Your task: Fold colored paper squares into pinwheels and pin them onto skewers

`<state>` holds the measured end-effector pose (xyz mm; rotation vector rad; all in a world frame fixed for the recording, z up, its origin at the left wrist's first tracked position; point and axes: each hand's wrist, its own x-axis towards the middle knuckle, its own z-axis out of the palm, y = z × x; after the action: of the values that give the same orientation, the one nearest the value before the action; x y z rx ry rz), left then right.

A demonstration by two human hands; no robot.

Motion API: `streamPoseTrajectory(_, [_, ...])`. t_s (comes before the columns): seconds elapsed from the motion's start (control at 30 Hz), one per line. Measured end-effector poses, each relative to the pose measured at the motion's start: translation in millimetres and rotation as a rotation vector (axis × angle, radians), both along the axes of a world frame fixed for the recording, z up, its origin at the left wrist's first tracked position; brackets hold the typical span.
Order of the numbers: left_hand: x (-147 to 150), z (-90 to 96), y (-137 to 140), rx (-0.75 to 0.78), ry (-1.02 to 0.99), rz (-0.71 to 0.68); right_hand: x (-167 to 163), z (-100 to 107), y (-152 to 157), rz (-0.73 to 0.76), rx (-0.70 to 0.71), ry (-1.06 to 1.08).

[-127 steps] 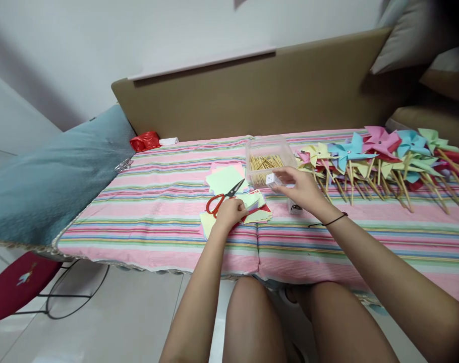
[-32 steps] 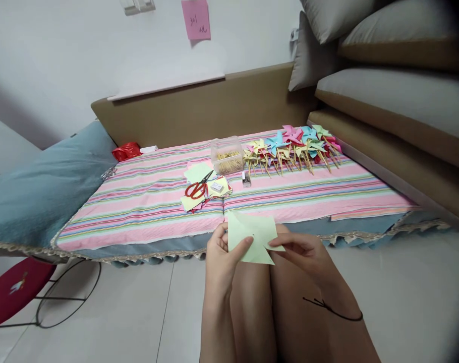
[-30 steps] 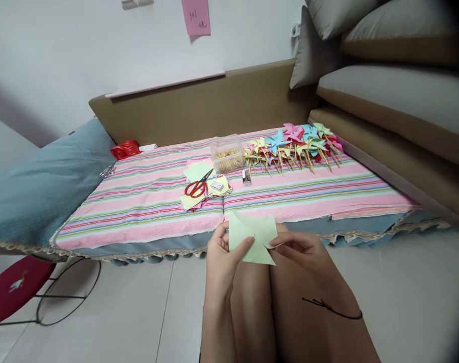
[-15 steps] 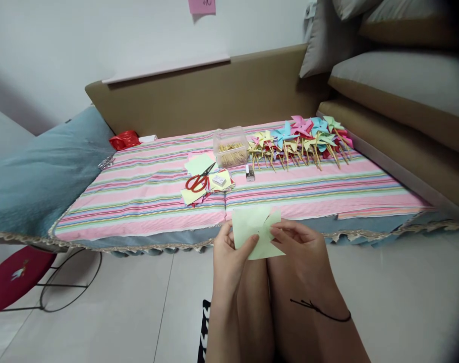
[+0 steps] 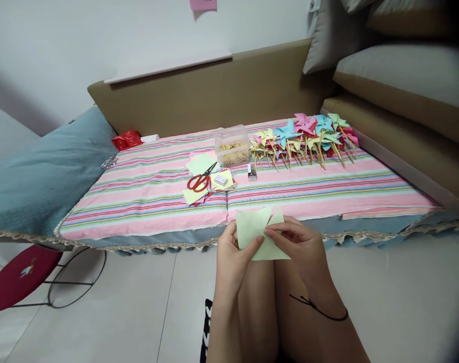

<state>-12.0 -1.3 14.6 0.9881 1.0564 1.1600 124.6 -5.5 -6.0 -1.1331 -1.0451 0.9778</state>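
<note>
A: What changed?
B: Right hand (image 5: 290, 236) has slid from the edge of the green paper sheet (image 5: 251, 223) toward its middle; the slit at the top gapes more. I'd read that as a corner being brought in, so mid-fold.
A: Grips?
B: Left hand (image 5: 233, 252) closed on the sheet's left side, thumb in front. Right: thumb and fingers pinched on paper beside the slit. Sheet's held up above the legs (image 5: 259, 297), near side of the striped cover (image 5: 146, 212).
A: Looks?
B: Pale, thin, mostly flat. Middle's partly behind fingertips; can't tell if a corner reaches it.
A: Beyond?
B: Scissors (image 5: 205, 175) on paper, farther back a clear box (image 5: 227, 134) of sticks, pinwheels (image 5: 287, 132) right of it.
</note>
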Motion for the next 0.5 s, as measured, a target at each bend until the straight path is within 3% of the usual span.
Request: streamPoseTrajectory(0.5, [1.9,4.2,-0.5,-0.054,-0.058,0.079,-1.9,-8.1,2.5,0.041,-0.007,0.017])
